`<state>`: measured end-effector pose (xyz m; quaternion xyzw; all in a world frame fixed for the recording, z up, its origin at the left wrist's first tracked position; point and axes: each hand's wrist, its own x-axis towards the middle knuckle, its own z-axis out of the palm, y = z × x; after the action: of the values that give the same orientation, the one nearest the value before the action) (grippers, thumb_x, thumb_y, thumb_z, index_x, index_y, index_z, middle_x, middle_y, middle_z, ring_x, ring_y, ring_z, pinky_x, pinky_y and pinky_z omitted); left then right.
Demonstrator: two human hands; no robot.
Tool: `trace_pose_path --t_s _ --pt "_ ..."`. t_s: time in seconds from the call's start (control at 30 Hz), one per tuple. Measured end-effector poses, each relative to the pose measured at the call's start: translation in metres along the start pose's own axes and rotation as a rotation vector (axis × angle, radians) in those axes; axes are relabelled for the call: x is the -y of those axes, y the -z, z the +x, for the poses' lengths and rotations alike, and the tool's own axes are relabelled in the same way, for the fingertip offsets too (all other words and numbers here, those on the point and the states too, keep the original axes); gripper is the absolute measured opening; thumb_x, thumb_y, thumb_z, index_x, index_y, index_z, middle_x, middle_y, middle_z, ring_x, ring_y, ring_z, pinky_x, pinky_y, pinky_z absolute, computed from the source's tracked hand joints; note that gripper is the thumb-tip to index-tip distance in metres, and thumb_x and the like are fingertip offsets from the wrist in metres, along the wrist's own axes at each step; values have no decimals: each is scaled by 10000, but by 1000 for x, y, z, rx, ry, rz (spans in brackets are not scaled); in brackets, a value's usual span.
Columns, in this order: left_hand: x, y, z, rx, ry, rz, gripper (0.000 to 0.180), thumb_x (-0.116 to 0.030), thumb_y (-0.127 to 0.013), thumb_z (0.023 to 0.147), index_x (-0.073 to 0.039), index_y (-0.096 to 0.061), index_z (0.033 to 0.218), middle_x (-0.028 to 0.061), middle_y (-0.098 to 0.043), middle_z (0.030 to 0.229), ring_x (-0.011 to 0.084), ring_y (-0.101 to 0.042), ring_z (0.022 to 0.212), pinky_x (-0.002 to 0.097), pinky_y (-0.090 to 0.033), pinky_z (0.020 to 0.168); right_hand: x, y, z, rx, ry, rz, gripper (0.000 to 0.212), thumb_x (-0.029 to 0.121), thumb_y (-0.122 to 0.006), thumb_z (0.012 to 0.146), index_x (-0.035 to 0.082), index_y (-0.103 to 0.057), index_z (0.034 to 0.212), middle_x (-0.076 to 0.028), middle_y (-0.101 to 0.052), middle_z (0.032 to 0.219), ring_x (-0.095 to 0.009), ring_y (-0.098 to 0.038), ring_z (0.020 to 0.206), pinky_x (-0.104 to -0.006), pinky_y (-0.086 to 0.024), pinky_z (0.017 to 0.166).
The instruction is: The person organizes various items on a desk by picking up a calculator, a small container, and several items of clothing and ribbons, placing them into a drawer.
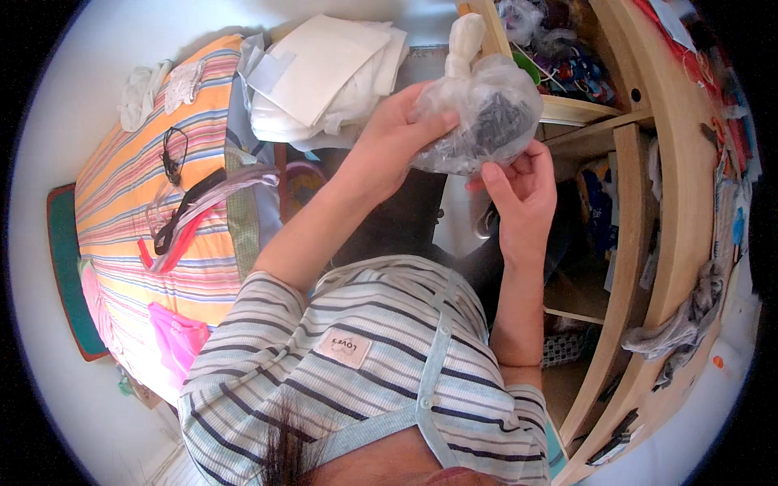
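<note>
Nearest, your striped shirt [365,324] fills the lower view. Past it, the translucent plastic bag [474,121] is raised in front of you, around dark contents [504,121] too blurred to name. Your left hand [401,134] grasps its left side, thumb pressed across the film, probably so the slack plastic can't slip. Your right hand [523,182] is half-curled at the lower edge, likely steadying the weight; you can't tell here whether it pinches. To your left, dark and pale straps [190,206] lie loosely on the striped bedspread [113,215], perhaps to keep them within reach. Farther, white sheets [324,69] are stacked flat, and beyond the bag stands an open wooden compartment [577,111], crammed with plastic-wrapped bits.
</note>
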<state>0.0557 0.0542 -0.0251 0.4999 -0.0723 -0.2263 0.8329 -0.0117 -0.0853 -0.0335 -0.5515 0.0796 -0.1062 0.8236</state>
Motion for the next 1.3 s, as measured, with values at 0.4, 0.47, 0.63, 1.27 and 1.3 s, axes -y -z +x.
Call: trace_pose_path --t_s 0.4,0.47,0.63,1.27,1.3 --pt "0 -5 0 0 31 -46 409 -98 -594 832 31 -434 1185 75 -572 1033 126 -559 914 267 -453 820 -5 11 -1 -4 32 45 234 -11 -581 803 -12 -462 1005 -97 -568 815 -141 -576 645 -249 -485 586" --pt "-2 -7 -1 -4 28 -45 423 -95 -603 825 30 -430 1190 77 -569 1040 129 -560 916 267 -454 820 -7 14 -1 47 66 66 211 28 -561 834 4 -481 1028 -71 -574 867 -121 -556 701 -264 -479 608" --pt "-5 -11 -2 -76 57 109 591 -28 -648 761 22 -367 1278 114 -548 1100 174 -550 983 302 -469 833 4 18 2 14 35 -17 239 51 -553 849 4 -480 1071 -43 -562 932 -102 -542 813 -241 -457 703" --pt "15 -31 8 172 118 163 510 -87 -676 731 7 -459 1183 71 -569 1077 159 -534 1003 300 -414 889 7 37 1 -211 74 -4 116 134 -582 862 21 -572 884 -4 -571 765 -74 -518 657 -227 -444 597" --pt "15 -32 10 179 111 177 495 -89 -669 740 7 -462 1179 73 -570 1077 159 -537 1001 300 -419 884 6 39 2 -214 74 -2 116 134 -582 862 21 -572 884 -4 -571 765 -74 -518 657 -227 -444 597"
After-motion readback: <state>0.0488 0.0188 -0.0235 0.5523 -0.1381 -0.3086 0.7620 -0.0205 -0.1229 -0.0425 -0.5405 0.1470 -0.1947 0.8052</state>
